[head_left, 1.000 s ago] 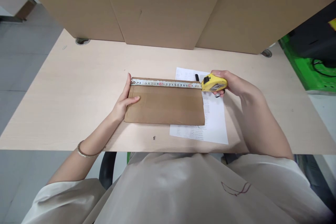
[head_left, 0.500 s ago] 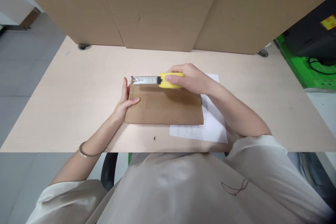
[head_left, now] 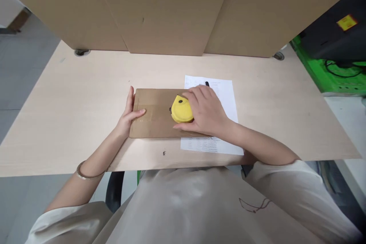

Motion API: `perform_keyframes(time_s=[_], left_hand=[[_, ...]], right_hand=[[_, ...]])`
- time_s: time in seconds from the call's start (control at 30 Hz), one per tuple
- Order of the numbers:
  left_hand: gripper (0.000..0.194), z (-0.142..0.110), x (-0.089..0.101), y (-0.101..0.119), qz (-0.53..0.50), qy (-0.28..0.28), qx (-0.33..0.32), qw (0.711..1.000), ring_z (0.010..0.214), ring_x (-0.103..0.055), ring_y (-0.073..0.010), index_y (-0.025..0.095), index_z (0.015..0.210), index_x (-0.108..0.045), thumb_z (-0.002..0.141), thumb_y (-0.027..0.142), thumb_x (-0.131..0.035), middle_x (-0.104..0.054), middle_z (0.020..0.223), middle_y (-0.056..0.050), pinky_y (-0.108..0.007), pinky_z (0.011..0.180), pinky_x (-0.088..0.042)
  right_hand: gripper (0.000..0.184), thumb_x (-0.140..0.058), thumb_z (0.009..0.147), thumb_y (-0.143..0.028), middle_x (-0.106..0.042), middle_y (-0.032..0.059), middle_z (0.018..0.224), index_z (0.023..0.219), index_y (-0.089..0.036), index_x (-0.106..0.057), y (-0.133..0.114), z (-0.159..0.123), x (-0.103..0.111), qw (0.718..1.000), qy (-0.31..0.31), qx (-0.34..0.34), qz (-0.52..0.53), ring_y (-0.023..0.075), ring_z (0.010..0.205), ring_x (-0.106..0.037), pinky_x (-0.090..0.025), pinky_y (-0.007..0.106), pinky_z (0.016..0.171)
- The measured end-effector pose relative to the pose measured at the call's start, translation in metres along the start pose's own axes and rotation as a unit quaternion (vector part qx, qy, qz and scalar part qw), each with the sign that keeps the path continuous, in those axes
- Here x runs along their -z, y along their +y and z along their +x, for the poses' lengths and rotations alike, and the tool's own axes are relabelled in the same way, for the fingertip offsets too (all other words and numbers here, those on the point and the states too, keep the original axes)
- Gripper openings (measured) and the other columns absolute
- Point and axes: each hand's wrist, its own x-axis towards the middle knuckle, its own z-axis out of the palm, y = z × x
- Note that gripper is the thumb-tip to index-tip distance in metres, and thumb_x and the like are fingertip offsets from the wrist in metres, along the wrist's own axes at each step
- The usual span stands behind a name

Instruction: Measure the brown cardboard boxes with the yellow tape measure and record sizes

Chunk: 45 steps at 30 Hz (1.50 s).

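Note:
A flat brown cardboard box (head_left: 156, 99) lies on the table, partly over a printed sheet of paper (head_left: 225, 101). My left hand (head_left: 128, 116) grips the box at its left end, the thumb on top and the fingers along the side. On the box's top face rests a yellow tape measure (head_left: 182, 109), its round side up and no blade showing. Around its right side curl the fingers of my right hand (head_left: 204, 109), with the thumb at the near edge. That hand covers the right end of the box. The black tip of a pen-like thing (head_left: 207, 83) pokes out behind the fingers.
Large cardboard boxes (head_left: 168, 15) stand in a row along the table's far edge. To the right is a green crate (head_left: 328, 80) with a dark case (head_left: 328, 30) and a black cable. The table's (head_left: 94, 95) front edge is close to my body.
My right hand has come nearer to me and turned the tape measure flat onto the box. The blade, stretched along the box's far edge before, is no longer visible.

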Motion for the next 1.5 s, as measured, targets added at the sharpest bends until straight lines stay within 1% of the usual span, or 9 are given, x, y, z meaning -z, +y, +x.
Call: perform_keyframes(time_s=[0.13, 0.23, 0.33, 0.4, 0.57, 0.7, 0.8, 0.97, 1.5], left_hand=[[0.132, -0.007, -0.006, 0.008, -0.004, -0.007, 0.025, 1.0, 0.182, -0.034, -0.0525, 0.042, 0.193, -0.023, 0.083, 0.047, -0.096, -0.037, 0.198, -0.005, -0.066, 0.145, -0.041], [0.13, -0.01, -0.008, 0.011, -0.011, -0.007, 0.035, 0.999, 0.179, -0.04, -0.0532, 0.04, 0.193, -0.025, 0.083, 0.047, -0.095, -0.046, 0.194, -0.007, -0.068, 0.143, -0.044], [0.128, -0.01, -0.009, 0.013, -0.009, -0.006, 0.039, 0.999, 0.175, -0.047, -0.0532, 0.042, 0.192, -0.025, 0.085, 0.048, -0.095, -0.05, 0.191, -0.007, -0.068, 0.142, -0.046], [0.127, -0.011, -0.008, 0.013, -0.006, -0.004, 0.04, 0.999, 0.175, -0.048, -0.0533, 0.042, 0.192, -0.026, 0.086, 0.047, -0.095, -0.05, 0.191, -0.008, -0.068, 0.142, -0.047], [0.121, -0.014, -0.009, 0.017, -0.001, 0.006, 0.048, 0.999, 0.179, -0.04, -0.0528, 0.042, 0.191, -0.032, 0.088, 0.045, -0.095, -0.047, 0.194, -0.005, -0.069, 0.143, -0.046], [0.124, -0.015, -0.012, 0.019, -0.004, 0.025, 0.062, 0.998, 0.182, -0.033, -0.0542, 0.042, 0.19, -0.036, 0.082, 0.049, -0.098, -0.045, 0.195, -0.004, -0.072, 0.144, -0.043], [0.121, -0.016, -0.012, 0.02, -0.006, 0.028, 0.067, 0.997, 0.183, -0.028, -0.0548, 0.044, 0.189, -0.038, 0.083, 0.049, -0.098, -0.043, 0.196, -0.001, -0.073, 0.143, -0.043], [0.111, -0.022, -0.012, 0.024, -0.006, 0.022, 0.072, 0.997, 0.185, -0.024, -0.0514, 0.047, 0.189, -0.037, 0.093, 0.042, -0.093, -0.038, 0.198, 0.003, -0.069, 0.148, -0.038], [0.104, -0.023, -0.009, 0.025, 0.011, 0.03, 0.075, 0.997, 0.189, -0.01, -0.0464, 0.052, 0.183, -0.047, 0.092, 0.047, -0.097, -0.027, 0.201, 0.013, -0.069, 0.152, -0.031]], right_hand=[[0.046, -0.05, 0.119, -0.06, -0.08, 0.0201, 0.121, 0.127, -0.02, -0.072, 0.053, 0.001, 0.029, 0.98, 0.045, -0.191, 0.012, 0.039, 0.11, -0.075, -0.056, 0.051, 0.096], [0.039, -0.05, 0.119, -0.048, -0.078, 0.0188, 0.096, 0.095, -0.023, -0.067, 0.089, 0.001, 0.038, 0.934, -0.1, -0.34, -0.05, 0.0377, 0.095, -0.076, -0.051, 0.045, 0.083], [0.045, -0.057, 0.116, -0.048, -0.078, 0.0183, 0.091, 0.078, -0.025, -0.057, 0.099, 0.001, 0.027, 0.894, -0.275, -0.343, -0.088, 0.0375, 0.095, -0.078, -0.047, 0.041, 0.076], [0.04, -0.059, 0.114, -0.042, -0.079, 0.0169, 0.092, 0.078, -0.026, -0.054, 0.1, -0.002, 0.018, 0.89, -0.31, -0.319, -0.103, 0.0354, 0.093, -0.077, -0.045, 0.039, 0.074], [0.04, -0.06, 0.11, -0.048, -0.067, 0.0053, 0.071, 0.077, -0.026, -0.054, 0.13, -0.013, 0.02, 0.924, -0.217, -0.278, 0.148, 0.0224, 0.067, -0.06, -0.046, 0.035, 0.066], [0.05, -0.09, 0.082, -0.06, -0.047, -0.0058, 0.053, 0.079, -0.029, -0.051, 0.177, -0.017, 0.025, 0.863, -0.011, -0.333, 0.381, 0.0126, 0.046, -0.036, -0.027, 0.028, 0.046], [0.054, -0.097, 0.069, -0.05, -0.05, -0.0063, 0.051, 0.076, -0.029, -0.048, 0.201, -0.011, 0.019, 0.838, 0.061, -0.329, 0.43, 0.0106, 0.042, -0.041, -0.025, 0.025, 0.042], [0.054, -0.1, 0.07, -0.055, -0.073, 0.005, 0.063, 0.074, -0.028, -0.054, 0.215, 0.001, -0.001, 0.834, 0.066, -0.339, 0.431, 0.0155, 0.048, -0.063, -0.048, 0.028, 0.043], [0.047, -0.107, 0.07, -0.018, -0.064, 0.0009, 0.052, 0.06, -0.022, -0.062, 0.221, 0.0, -0.009, 0.844, 0.029, -0.358, 0.398, 0.0088, 0.045, -0.055, -0.044, 0.023, 0.046]])
